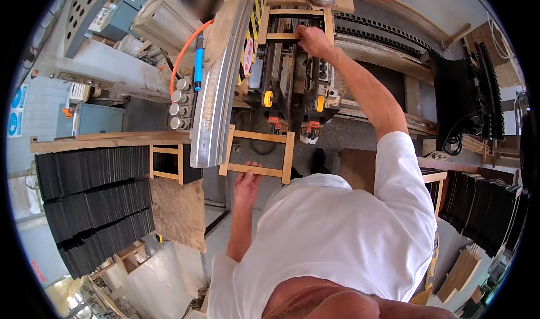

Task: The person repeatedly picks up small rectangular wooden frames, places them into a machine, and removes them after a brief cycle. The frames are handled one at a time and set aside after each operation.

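Note:
Low in front of my body, my left hand grips the near rail of a small wooden frame, which has two side bars and two crossbars. The frame is held in the air, slightly tilted. My right arm stretches forward to the machine. There my right hand closes on the near crossbar of a second, similar wooden frame, close to its right side bar. This frame rests across the machine's two parallel rails. Its right-hand corner is partly hidden by my fingers.
A long metal beam runs left of the machine, with a blue marker and an orange hose. Dense rows of black panels stand at left, beside another wooden frame. More black panels are at right.

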Action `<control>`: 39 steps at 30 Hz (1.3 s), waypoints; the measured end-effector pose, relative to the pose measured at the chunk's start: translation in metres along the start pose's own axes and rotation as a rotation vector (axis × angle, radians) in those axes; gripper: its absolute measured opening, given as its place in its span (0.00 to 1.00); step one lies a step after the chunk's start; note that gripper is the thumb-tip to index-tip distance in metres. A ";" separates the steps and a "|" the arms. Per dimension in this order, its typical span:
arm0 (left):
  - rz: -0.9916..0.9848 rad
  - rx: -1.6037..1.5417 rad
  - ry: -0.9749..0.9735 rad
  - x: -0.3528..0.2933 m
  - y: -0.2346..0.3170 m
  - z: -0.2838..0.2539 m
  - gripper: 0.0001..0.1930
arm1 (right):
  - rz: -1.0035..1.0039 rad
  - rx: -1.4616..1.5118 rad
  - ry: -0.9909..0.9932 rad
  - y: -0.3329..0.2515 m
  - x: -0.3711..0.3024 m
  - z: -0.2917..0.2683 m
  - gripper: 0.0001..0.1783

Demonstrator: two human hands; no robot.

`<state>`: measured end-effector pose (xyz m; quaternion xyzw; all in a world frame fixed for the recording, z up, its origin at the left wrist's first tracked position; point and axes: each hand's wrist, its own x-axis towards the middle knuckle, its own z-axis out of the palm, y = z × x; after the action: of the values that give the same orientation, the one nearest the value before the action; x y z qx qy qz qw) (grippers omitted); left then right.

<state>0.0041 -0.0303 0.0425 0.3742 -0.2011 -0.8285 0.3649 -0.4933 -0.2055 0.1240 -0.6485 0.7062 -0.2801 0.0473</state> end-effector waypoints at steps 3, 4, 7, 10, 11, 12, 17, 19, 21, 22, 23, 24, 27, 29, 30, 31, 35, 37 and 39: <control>-0.008 0.039 0.050 0.000 0.004 -0.019 0.19 | -0.013 -0.025 -0.012 0.007 -0.003 0.000 0.11; -0.009 0.059 0.078 0.000 0.005 -0.024 0.20 | 0.003 -0.064 0.009 0.008 0.000 0.000 0.11; -0.049 0.054 0.109 -0.001 0.007 -0.045 0.20 | 0.039 -0.058 -0.029 0.005 -0.005 0.008 0.12; -0.023 0.119 0.129 -0.008 0.010 -0.056 0.18 | 0.003 -0.087 -0.008 0.002 -0.014 0.013 0.13; -0.011 0.139 0.119 -0.009 0.009 -0.061 0.17 | 0.005 -0.071 -0.012 0.005 -0.012 0.013 0.13; -0.017 0.138 0.120 -0.008 0.008 -0.066 0.17 | 0.008 -0.055 -0.015 0.010 -0.007 0.011 0.13; -0.076 0.160 0.178 0.005 0.001 -0.076 0.16 | 0.024 -0.056 -0.057 0.005 -0.004 0.005 0.14; -0.075 0.164 0.215 0.004 -0.002 -0.074 0.18 | 0.028 -0.032 -0.047 -0.003 -0.014 0.010 0.14; -0.065 0.164 0.229 0.007 -0.003 -0.072 0.18 | 0.006 -0.008 -0.025 -0.008 -0.015 0.007 0.13; -0.060 0.168 0.220 0.008 -0.002 -0.072 0.18 | 0.012 -0.014 -0.017 -0.004 -0.012 0.006 0.14; -0.054 0.171 0.210 0.009 -0.002 -0.073 0.18 | 0.018 -0.019 -0.010 -0.001 -0.010 0.006 0.14; -0.051 0.193 0.211 0.010 -0.002 -0.072 0.18 | 0.032 -0.016 -0.016 0.003 -0.009 0.006 0.14; -0.052 0.236 0.230 0.010 -0.006 -0.077 0.18 | 0.070 -0.001 -0.033 0.007 -0.004 0.004 0.14; -0.071 0.234 0.252 0.013 -0.007 -0.082 0.19 | 0.016 -0.022 -0.013 0.002 -0.006 0.003 0.12; -0.072 0.244 0.259 0.012 -0.009 -0.084 0.19 | 0.003 -0.031 -0.006 -0.002 -0.011 0.004 0.12; -0.075 0.253 0.269 0.009 -0.012 -0.086 0.19 | -0.008 -0.037 -0.002 -0.007 -0.016 0.005 0.12; -0.080 0.305 0.245 0.011 -0.011 -0.100 0.18 | 0.098 -0.029 -0.029 0.001 -0.001 0.004 0.12; -0.081 0.287 0.261 0.006 -0.013 -0.099 0.17 | 0.057 -0.052 0.022 0.011 0.009 0.004 0.13; -0.072 0.290 0.264 0.008 -0.012 -0.093 0.16 | -0.002 -0.053 0.010 0.023 0.016 0.006 0.13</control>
<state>0.0663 -0.0340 -0.0277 0.5352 -0.2551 -0.7472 0.3003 -0.5135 -0.2223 0.1132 -0.6490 0.7128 -0.2648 0.0263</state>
